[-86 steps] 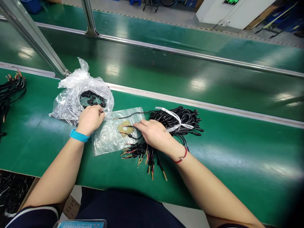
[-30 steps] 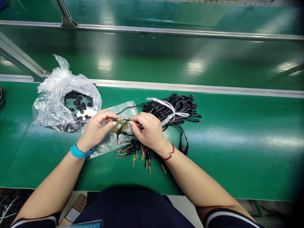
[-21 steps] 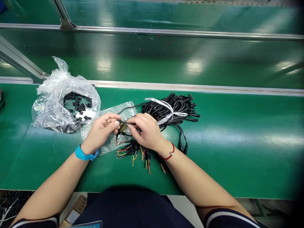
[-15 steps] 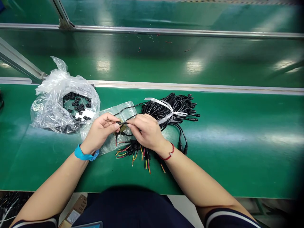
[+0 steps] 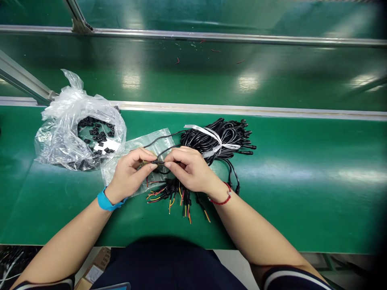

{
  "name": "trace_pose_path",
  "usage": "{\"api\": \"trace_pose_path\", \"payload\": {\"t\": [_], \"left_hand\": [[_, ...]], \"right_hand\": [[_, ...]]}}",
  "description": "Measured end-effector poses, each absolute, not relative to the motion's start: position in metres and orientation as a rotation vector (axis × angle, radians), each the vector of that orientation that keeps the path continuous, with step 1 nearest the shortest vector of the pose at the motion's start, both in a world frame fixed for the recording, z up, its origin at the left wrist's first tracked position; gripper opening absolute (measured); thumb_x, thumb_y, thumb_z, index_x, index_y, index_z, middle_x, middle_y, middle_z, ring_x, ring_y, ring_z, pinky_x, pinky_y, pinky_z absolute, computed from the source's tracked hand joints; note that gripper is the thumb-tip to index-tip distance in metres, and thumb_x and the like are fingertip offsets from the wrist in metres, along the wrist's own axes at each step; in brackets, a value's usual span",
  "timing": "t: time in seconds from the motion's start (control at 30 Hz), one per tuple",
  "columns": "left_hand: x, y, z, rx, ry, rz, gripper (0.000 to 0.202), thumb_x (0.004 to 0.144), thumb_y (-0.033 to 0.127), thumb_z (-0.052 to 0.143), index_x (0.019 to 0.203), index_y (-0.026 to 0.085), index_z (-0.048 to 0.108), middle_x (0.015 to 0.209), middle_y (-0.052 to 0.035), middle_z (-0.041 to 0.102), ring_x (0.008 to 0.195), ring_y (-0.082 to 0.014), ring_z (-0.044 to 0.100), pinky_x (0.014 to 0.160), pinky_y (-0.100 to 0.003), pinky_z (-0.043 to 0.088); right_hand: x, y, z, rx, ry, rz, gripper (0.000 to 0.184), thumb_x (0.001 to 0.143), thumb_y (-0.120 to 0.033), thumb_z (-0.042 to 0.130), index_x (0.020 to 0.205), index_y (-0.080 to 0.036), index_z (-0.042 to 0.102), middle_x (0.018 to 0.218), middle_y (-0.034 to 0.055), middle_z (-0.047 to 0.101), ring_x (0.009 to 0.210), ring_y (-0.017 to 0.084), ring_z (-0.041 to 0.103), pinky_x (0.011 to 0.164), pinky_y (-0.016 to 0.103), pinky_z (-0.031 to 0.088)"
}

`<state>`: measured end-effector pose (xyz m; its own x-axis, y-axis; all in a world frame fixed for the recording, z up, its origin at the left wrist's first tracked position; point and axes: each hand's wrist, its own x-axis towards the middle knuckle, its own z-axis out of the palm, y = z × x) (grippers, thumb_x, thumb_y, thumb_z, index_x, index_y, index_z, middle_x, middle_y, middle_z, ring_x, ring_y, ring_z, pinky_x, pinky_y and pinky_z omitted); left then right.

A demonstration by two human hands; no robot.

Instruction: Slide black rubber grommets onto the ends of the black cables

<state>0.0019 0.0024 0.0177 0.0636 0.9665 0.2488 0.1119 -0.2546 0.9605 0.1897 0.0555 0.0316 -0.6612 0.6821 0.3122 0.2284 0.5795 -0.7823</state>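
My left hand (image 5: 129, 172) pinches a small black part (image 5: 155, 162) between thumb and forefinger, with thin coloured wires showing just left of it. Close beside it, my right hand (image 5: 193, 170) is closed on the black cable (image 5: 163, 152) by thumb and fingertips. That cable runs back to a coiled bundle of black cables (image 5: 201, 141) bound with a white tie (image 5: 215, 136). Stripped red, yellow and black wire ends (image 5: 173, 193) fan out below my hands. Beneath the hands lies a flat clear plastic bag (image 5: 163, 137); its contents are mostly hidden.
An opened clear bag (image 5: 57, 139) of small black parts (image 5: 98, 133) stands on the left of the green table (image 5: 302, 201). A metal rail (image 5: 242, 109) runs behind. Red wire scraps (image 5: 215, 50) lie on the far surface.
Both hands have come slightly nearer my body, and the right hand has turned a little. Coloured wires now show at my left fingertips beside the black part.
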Motion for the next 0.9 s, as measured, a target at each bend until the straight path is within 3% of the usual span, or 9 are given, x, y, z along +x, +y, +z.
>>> {"api": "trace_pose_path", "payload": {"t": [0.43, 0.57, 0.9], "left_hand": [[0.009, 0.005, 0.017, 1.350, 1.209, 1.220, 0.010, 0.074, 0.022, 0.072, 0.079, 0.018, 0.064, 0.078, -0.0034, 0.066, 0.075, -0.0148, 0.062, 0.066, -0.026, 0.052], [0.009, 0.005, 0.008, 1.348, 1.291, 1.143, 0.009, 0.076, 0.022, 0.070, 0.080, 0.018, 0.064, 0.079, -0.0026, 0.067, 0.074, -0.0144, 0.063, 0.067, -0.027, 0.052], [0.003, 0.005, 0.013, 1.348, 1.301, 1.245, 0.013, 0.077, 0.021, 0.070, 0.086, 0.018, 0.062, 0.084, -0.0024, 0.065, 0.076, -0.0127, 0.063, 0.068, -0.024, 0.052]], "right_hand": [[0.188, 0.052, 0.030, -0.754, -2.214, 0.918, 0.015, 0.087, -0.015, 0.048, 0.073, -0.019, 0.054, 0.062, -0.0042, 0.053, 0.059, 0.010, 0.044, 0.065, 0.025, 0.036], [0.182, 0.049, 0.024, -0.846, -2.319, 0.769, 0.017, 0.087, -0.015, 0.044, 0.073, -0.018, 0.053, 0.065, -0.0020, 0.055, 0.060, 0.011, 0.045, 0.066, 0.026, 0.035], [0.186, 0.051, 0.029, -0.849, -2.268, 0.681, 0.010, 0.091, -0.019, 0.050, 0.091, -0.019, 0.060, 0.080, 0.0013, 0.067, 0.074, 0.014, 0.058, 0.075, 0.029, 0.039]]}}
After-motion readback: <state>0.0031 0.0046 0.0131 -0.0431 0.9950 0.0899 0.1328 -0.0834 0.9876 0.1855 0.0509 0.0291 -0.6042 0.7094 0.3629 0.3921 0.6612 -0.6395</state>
